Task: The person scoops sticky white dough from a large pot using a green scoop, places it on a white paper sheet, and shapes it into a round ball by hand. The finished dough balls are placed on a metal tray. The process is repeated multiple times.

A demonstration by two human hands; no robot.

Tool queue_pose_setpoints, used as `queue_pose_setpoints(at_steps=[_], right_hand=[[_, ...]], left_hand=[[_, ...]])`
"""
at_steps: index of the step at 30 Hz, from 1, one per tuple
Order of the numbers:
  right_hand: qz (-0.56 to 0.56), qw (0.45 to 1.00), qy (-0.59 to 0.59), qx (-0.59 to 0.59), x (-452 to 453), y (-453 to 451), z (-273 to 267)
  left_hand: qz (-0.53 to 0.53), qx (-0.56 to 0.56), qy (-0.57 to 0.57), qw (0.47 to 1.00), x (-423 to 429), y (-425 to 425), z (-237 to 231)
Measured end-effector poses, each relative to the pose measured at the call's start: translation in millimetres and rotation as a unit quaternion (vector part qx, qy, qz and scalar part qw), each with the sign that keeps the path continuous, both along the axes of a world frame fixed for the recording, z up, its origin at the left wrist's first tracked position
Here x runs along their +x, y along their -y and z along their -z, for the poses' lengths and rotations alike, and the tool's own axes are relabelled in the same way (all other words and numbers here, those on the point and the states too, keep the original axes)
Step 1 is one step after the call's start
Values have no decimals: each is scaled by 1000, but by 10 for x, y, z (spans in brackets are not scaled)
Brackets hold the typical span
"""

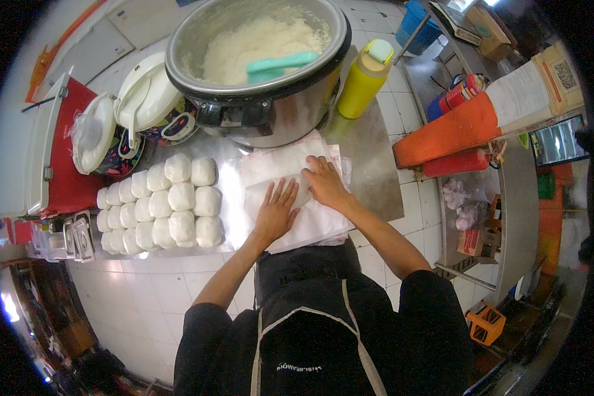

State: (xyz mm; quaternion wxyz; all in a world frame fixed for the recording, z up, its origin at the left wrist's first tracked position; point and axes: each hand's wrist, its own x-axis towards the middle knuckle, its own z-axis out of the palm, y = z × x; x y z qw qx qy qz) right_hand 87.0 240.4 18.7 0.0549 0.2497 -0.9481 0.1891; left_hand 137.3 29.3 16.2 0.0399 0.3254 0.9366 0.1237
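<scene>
A stack of white wrapping paper sheets [317, 227] lies at the front of the metal table. On top of it a folded paper wrap [302, 193] bulges slightly; its contents are hidden. My left hand [277, 210] rests flat on the wrap, fingers slightly spread. At its right end my right hand [329, 185] touches the paper with bent fingers; whether they pinch it is unclear. Several white paper-wrapped bundles [161, 203] stand in rows to the left. Behind the stack, a large cooker pot [272, 116] holds cooked rice [242, 44] with a turquoise scoop [279, 64] in it.
A yellow bottle [364, 81] stands right of the pot on the metal table [376, 183]. Two lidded patterned pots [166, 126] and a red cooler box [72, 148] are at the left. Metal shelving [515, 198] with an orange-and-white sack [490, 109] runs along the right.
</scene>
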Motion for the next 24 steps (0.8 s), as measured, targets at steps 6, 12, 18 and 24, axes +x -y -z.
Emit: queue_pose_setpoints(at_steps=[6,12,18,24], right_hand=[[12,990,134,30,35,36,182],[69,994,89,-2,714,162,349],[96,992,71,34,917,238,249],[84,991,95,32,896,211,199]], left_hand=[[-15,17,12,1000,20,-27,14],[-13,5,18,1000,34,-12,36],[-34,157,65,985,-37,165,254],[-163,281,58,944,38,287,553]])
